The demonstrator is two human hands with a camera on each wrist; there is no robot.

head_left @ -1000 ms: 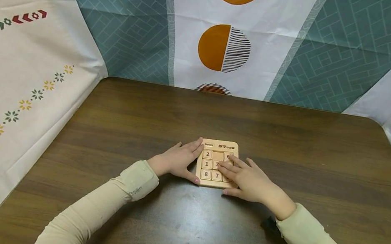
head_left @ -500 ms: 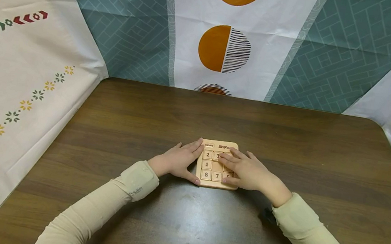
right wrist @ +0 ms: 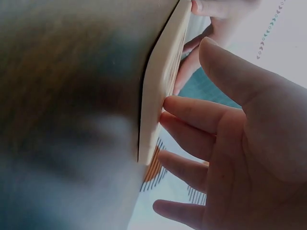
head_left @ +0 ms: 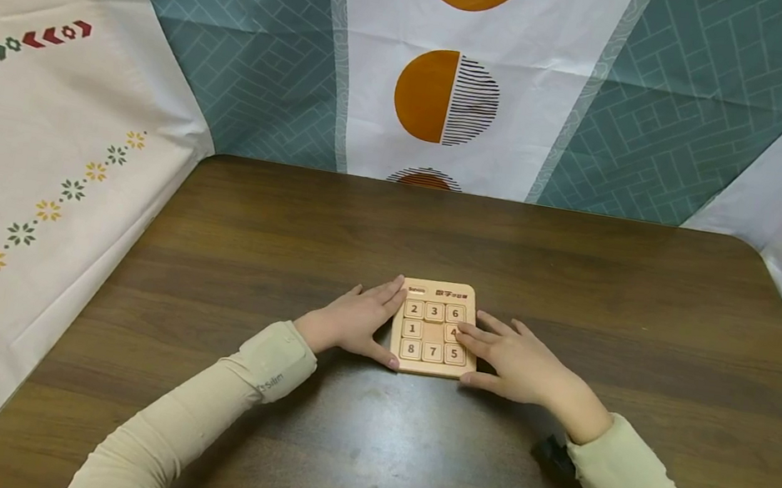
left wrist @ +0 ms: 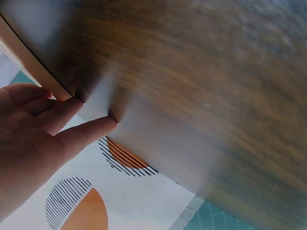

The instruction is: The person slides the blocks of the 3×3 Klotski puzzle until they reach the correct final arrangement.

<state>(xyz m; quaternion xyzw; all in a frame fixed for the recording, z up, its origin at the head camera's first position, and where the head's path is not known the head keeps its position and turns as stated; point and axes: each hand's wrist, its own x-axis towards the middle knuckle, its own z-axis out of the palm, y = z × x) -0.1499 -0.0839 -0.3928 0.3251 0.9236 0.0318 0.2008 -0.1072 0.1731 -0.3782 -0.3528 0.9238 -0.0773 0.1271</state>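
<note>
A square wooden number board [head_left: 428,366] lies flat on the brown table. Its rows read 2 3 6, then 1, a gap, and a partly covered 4, then 8 7 5. My left hand [head_left: 357,319] rests along the board's left side, thumb at the lower corner, fingers spread; the left wrist view shows the hand [left wrist: 33,139] with fingertips down on the table. Over the right edge reaches my right hand [head_left: 524,365], a fingertip on the tile 4 [head_left: 453,333]. In the right wrist view the hand [right wrist: 240,153] has its fingers extended against the board [right wrist: 158,86].
The wooden table [head_left: 289,212] extends around the board on all sides. Behind it hangs a teal and white cloth [head_left: 516,119] with orange circles; a cream patterned cloth [head_left: 9,162] drapes at the left. A dark object [head_left: 554,454] shows beneath my right wrist.
The tile 3 has moved up from the middle row to the top row, leaving the gap in the centre. My right hand moved up, then back to the right, uncovering 6 and 5. My left hand stays put.
</note>
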